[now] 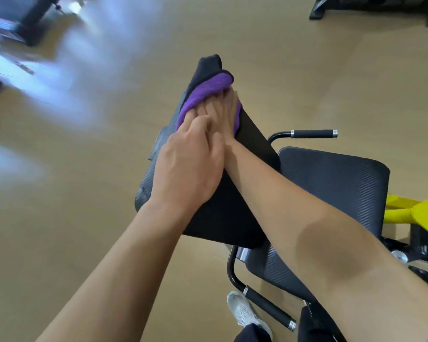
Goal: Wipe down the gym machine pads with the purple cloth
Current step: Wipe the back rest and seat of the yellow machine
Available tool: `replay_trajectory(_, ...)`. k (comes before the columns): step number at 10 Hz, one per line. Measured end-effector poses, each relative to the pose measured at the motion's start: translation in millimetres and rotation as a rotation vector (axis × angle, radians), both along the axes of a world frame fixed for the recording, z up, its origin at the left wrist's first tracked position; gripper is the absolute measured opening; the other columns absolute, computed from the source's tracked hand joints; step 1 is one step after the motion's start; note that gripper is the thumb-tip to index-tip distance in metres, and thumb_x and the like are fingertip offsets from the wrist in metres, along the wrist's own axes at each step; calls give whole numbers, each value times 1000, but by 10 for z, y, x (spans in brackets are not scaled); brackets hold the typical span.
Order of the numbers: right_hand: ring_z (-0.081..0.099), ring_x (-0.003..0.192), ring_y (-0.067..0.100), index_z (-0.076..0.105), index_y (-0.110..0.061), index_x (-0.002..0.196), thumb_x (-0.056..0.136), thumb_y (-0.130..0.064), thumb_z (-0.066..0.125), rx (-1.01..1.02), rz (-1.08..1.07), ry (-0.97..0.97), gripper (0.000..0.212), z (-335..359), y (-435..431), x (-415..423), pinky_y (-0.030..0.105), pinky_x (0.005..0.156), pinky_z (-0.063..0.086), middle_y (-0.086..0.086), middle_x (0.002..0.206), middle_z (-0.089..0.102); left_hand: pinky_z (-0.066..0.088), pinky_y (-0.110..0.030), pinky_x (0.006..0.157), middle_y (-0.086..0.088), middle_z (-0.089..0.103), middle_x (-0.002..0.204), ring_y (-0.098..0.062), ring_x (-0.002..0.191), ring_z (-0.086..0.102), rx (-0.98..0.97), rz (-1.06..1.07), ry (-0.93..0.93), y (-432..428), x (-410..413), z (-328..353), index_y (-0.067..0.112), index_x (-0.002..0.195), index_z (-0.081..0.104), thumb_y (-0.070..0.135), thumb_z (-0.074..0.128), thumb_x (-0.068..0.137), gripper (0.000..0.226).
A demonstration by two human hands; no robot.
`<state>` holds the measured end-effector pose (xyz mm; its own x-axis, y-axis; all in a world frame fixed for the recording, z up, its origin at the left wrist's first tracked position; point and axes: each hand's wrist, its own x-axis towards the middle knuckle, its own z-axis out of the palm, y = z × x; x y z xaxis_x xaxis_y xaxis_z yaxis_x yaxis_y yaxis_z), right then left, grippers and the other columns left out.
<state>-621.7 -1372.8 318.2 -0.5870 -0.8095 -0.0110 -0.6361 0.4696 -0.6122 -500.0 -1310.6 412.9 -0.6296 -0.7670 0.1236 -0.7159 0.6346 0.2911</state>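
Observation:
A purple cloth [209, 91] is bunched near the far top end of a long black back pad [251, 137] that tilts away from me. My right hand [224, 112] lies flat on the cloth and presses it onto the pad. My left hand [188, 164] overlaps the right wrist, its fingers resting over the back of the right hand and touching the cloth's near edge. A black textured seat pad [336, 176] sits to the right, below the back pad.
Two black foam-grip handles [311, 134] [269, 308] stick out beside the seat. A yellow machine frame [420, 211] is at the right edge. My grey shoe [245, 313] stands on the tan floor. Other dark equipment sits at the top left [32, 18] and top right [371, 8].

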Motion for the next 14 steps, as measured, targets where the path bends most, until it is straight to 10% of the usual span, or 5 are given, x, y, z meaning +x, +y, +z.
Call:
replay_trajectory(3,-7,154,43,39,-25,153,91,-49,9,55,549,496,74,-11,630,607,59,122,-9,14,164,29,41,-33,64,5,64,85,-29,78,60,-58,273,-87,208,391,105,25,86,64,30,52,91,14)
replay_trajectory(5,63,98,32,73,-12,80,86,-29,35,-366,579,614,41,176,160,5,48,105,43,8,88,70,41,-30,72,3,63,104,-24,90,60,-37,231,28,-57,131,91,23,108,65,26,51,95,19)
replay_trajectory(10,41,63,18,41,-32,53,94,-34,37,-327,160,-407,41,-20,-196,-613,34,58,29,-7,55,43,24,-13,87,-2,61,130,-24,121,51,18,242,73,-645,-654,-241,14,131,58,-4,41,87,50)
replay_trajectory(12,56,70,18,60,-16,66,106,-47,31,-194,-25,-654,58,-206,-9,-681,36,66,42,0,72,64,28,-17,87,4,64,125,-19,121,50,39,60,-78,-896,-924,-248,22,126,60,13,44,94,37)
replay_trajectory(14,55,92,20,51,-21,93,100,-26,39,-315,-125,-647,15,-95,-89,-592,35,76,39,1,113,49,41,-31,82,8,62,125,-21,116,54,-53,6,-169,-929,-776,-146,31,126,59,26,47,96,33)
